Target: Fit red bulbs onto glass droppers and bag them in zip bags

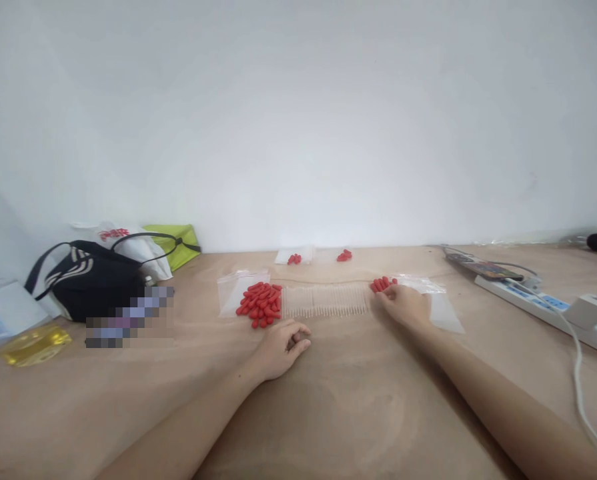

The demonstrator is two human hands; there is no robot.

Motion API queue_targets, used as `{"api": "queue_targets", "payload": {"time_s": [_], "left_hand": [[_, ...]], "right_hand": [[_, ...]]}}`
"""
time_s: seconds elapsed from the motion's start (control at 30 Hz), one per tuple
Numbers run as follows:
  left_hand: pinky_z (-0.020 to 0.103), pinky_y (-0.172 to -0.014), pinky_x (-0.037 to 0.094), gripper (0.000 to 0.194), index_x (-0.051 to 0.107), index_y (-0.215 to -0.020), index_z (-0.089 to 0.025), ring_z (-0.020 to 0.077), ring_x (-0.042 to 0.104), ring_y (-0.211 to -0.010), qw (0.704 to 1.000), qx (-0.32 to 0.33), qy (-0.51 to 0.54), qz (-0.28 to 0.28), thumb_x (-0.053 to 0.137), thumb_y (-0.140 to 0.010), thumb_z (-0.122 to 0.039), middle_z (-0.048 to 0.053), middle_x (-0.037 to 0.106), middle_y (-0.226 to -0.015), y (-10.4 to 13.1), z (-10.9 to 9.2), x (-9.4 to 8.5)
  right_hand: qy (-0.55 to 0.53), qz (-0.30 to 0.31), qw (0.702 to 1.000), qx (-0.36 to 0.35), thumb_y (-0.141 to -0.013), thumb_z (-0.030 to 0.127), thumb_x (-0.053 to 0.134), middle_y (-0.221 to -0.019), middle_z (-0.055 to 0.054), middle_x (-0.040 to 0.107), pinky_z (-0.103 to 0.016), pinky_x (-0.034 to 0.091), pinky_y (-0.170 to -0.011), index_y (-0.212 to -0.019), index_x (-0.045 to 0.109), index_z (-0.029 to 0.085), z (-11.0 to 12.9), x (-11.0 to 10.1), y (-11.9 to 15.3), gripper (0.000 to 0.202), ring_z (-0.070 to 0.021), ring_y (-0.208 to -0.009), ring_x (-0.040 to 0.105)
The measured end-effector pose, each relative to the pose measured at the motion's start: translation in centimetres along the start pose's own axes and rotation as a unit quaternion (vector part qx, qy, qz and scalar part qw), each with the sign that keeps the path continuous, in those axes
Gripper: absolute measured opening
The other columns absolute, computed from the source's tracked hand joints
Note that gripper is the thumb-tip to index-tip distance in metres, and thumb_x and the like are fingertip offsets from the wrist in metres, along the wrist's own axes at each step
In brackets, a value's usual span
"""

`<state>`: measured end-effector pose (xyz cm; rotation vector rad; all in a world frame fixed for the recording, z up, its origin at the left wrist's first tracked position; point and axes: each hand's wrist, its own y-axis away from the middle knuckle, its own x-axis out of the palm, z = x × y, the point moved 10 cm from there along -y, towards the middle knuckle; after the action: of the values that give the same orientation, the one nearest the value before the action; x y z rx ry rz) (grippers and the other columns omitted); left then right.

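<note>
My right hand (403,305) covers part of the smaller red pile (381,284), so it is unclear whether my fingertips grip any piece. The thin pale sticks (324,302) are too small for counting. My 2 forearms (198,413) are cut by the edge, also the power strip (521,298). Blurred squares conceal 1 object (129,319).

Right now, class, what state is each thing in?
Left hand, loosely curled
Right hand, at smaller pile of red pieces
Larger pile of elongated red pieces, loosely heaped
Thin pale sticks, lined up side by side
Leftmost clear plastic bag, lying flat
White plastic power strip, white adapter attached
</note>
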<state>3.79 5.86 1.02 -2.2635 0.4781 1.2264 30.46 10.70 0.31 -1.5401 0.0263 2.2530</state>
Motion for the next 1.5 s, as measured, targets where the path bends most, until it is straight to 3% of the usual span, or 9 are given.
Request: {"api": "queue_targets", "payload": {"time_s": [0.2, 0.4, 0.67, 0.77, 0.87, 0.97, 1.07, 1.13, 1.5], "left_hand": [[0.023, -0.061, 0.041, 0.011, 0.057, -0.083, -0.018, 0.0134, 0.052, -0.065, 1.0, 0.003, -0.01, -0.016, 0.048, -0.077, -0.018, 0.001, 0.055, -0.073, 0.0, -0.2, -0.4], [0.031, -0.07, 0.039, 0.007, 0.056, -0.074, -0.017, 0.0197, 0.049, -0.076, 0.974, -0.037, -0.185, -0.128, 0.051, -0.073, -0.013, 0.004, 0.053, -0.078, -0.1, 1.7, -6.4], [0.033, -0.071, 0.037, 0.015, 0.06, -0.076, -0.019, 0.0197, 0.048, -0.076, 0.962, -0.002, -0.268, -0.059, 0.047, -0.08, -0.016, 0.005, 0.054, -0.083, -1.3, 3.7, -6.2], [0.034, -0.071, 0.037, 0.014, 0.058, -0.071, -0.017, 0.0197, 0.047, -0.074, 0.967, 0.003, -0.248, -0.064, 0.046, -0.079, -0.015, 0.005, 0.054, -0.08, -1.5, 3.4, -6.4], [0.033, -0.073, 0.038, 0.014, 0.055, -0.074, -0.016, 0.0196, 0.047, -0.077, 0.977, 0.011, -0.182, -0.113, 0.043, -0.081, -0.013, 0.006, 0.054, -0.08, -1.2, 2.0, -7.1], [0.031, -0.076, 0.038, 0.013, 0.053, -0.078, -0.016, 0.0182, 0.048, -0.082, 0.988, 0.04, -0.081, -0.125, 0.041, -0.082, -0.013, 0.004, 0.053, -0.081, -0.5, -0.3, -5.8], [0.026, -0.07, 0.041, 0.016, 0.054, -0.08, -0.017, 0.0149, 0.05, -0.077, 0.997, 0.069, 0.004, -0.026, 0.04, -0.081, -0.011, 0.003, 0.052, -0.083, 0.0, -2.2, -1.8], [0.024, -0.066, 0.042, 0.02, 0.056, -0.089, -0.018, 0.0138, 0.051, -0.073, 0.999, 0.046, 0.025, -0.006, 0.04, -0.08, -0.01, 0.003, 0.052, -0.085, 0.2, -2.1, -0.5], [0.027, -0.068, 0.041, 0.01, 0.056, -0.08, -0.018, 0.0152, 0.052, -0.074, 0.996, 0.002, 0.078, -0.03, 0.047, -0.078, -0.016, 0.001, 0.056, -0.079, -0.5, -1.9, 0.2]], "right_hand": [[0.06, 0.053, 0.997, 0.012, -0.071, 0.026, 0.04, -0.08, -0.01, 0.061, -0.039, 0.028, -0.074, -0.073, 0.065, 0.019, 3.0, 2.3, -0.8, 0.025, -0.0257, -0.091, 0.051], [0.091, 0.051, 0.994, 0.023, -0.063, 0.017, 0.047, -0.082, -0.012, 0.06, -0.037, 0.027, -0.071, -0.077, 0.063, 0.015, 3.2, 3.2, -2.0, 0.021, -0.0267, -0.091, 0.05], [0.123, 0.026, 0.992, -0.02, -0.067, 0.01, 0.043, -0.08, -0.015, 0.06, -0.04, 0.024, -0.075, -0.074, 0.062, 0.011, 5.2, 2.4, -1.6, 0.02, -0.025, -0.084, 0.052], [0.111, -0.037, 0.989, -0.085, -0.079, 0.017, 0.033, -0.086, -0.017, 0.059, -0.041, 0.024, -0.077, -0.082, 0.057, 0.009, 6.3, 0.7, -0.1, 0.026, -0.0257, -0.085, 0.051], [0.044, -0.099, 0.968, -0.228, -0.084, 0.021, 0.026, -0.079, -0.011, 0.058, -0.039, 0.029, -0.075, -0.08, 0.051, 0.014, 8.0, -0.6, 3.4, 0.027, -0.0226, -0.076, 0.051], [-0.05, -0.057, 0.936, -0.344, -0.085, 0.022, 0.028, -0.074, -0.006, 0.057, -0.034, 0.034, -0.07, -0.077, 0.048, 0.019, 8.5, -0.2, 7.3, 0.022, -0.0188, -0.069, 0.05], [-0.114, -0.001, 0.911, -0.396, -0.086, 0.021, 0.029, -0.084, -0.007, 0.058, -0.033, 0.037, -0.07, -0.091, 0.049, 0.018, 8.6, 0.3, 10.0, 0.021, -0.0185, -0.077, 0.052], [-0.126, 0.027, 0.901, -0.414, -0.086, 0.02, 0.029, -0.09, -0.008, 0.058, -0.033, 0.037, -0.073, -0.102, 0.048, 0.018, 8.9, 0.6, 10.9, 0.025, -0.0184, -0.083, 0.051], [-0.168, 0.06, 0.902, -0.392, -0.086, 0.02, 0.033, -0.08, -0.003, 0.059, -0.031, 0.033, -0.071, -0.086, 0.055, 0.021, 10.8, 0.4, 11.6, 0.021, -0.0141, -0.075, 0.053]]}}
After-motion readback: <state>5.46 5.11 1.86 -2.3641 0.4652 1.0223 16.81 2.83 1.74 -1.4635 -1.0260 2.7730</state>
